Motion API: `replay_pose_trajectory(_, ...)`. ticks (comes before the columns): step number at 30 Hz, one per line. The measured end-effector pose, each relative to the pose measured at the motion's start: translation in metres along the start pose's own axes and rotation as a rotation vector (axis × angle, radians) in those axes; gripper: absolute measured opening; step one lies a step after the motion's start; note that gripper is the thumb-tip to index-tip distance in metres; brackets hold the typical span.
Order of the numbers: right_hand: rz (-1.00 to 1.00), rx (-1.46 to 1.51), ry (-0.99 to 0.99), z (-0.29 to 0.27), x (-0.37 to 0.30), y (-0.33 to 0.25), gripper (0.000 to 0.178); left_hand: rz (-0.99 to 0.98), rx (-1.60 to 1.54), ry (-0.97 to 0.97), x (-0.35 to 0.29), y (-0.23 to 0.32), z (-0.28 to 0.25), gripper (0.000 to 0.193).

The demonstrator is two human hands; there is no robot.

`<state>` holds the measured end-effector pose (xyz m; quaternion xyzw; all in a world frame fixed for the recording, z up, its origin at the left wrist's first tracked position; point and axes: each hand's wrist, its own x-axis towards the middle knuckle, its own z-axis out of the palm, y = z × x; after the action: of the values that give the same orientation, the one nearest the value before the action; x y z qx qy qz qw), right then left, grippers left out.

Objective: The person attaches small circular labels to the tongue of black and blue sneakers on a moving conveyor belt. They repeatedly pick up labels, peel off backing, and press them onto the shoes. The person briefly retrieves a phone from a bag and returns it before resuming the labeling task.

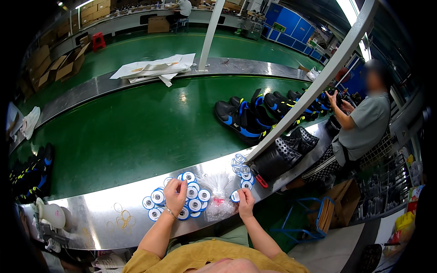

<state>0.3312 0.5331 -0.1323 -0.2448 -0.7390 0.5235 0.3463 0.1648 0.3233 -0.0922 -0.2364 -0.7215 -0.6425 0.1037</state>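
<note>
My left hand (175, 194) is over a cluster of round white tags with blue rims (193, 203) on the metal ledge. Its fingers are curled together, and anything between them is too small to make out. My right hand (246, 204) pinches one round blue-and-white tag (235, 196) by its edge. Between my hands lies a clear plastic bag (217, 191), bunched at its top, with small reddish marks near the bottom. Beyond my right hand, more round tags (245, 170) overlap in a line along the ledge.
Loose rubber bands (124, 221) lie left of the tags. A red-handled tool (260, 179) rests by the post (291, 107). Black-and-blue shoes (241, 117) stand on the green belt (132, 132). At right, a co-worker (366, 120) handles a shoe beside a blue-framed stool (305, 223).
</note>
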Motion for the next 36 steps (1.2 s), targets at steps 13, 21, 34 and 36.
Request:
replay_pose_trajectory(13, 0.007, 0.006, -0.008, 0.0004, 0.0002, -0.0006, 0.010, 0.002, 0.014, 0.002, 0.0000, -0.0023, -0.0003, 0.020)
replay_pose_trajectory(21, -0.034, -0.008, 0.007, 0.0012, 0.0007, -0.0022, 0.009, 0.011, 0.020, 0.004, 0.0004, -0.0024, -0.0001, 0.021)
replay_pose_trajectory(34, -0.019, -0.029, -0.013, 0.0012, 0.0001, -0.0005, 0.012, 0.000, 0.001, 0.013, 0.0008, -0.0007, -0.0003, 0.021)
replay_pose_trajectory(36, -0.016, -0.029, -0.015, 0.0011, 0.0002, -0.0014, 0.012, 0.012, 0.009, 0.013, 0.0012, -0.0009, 0.0000, 0.021)
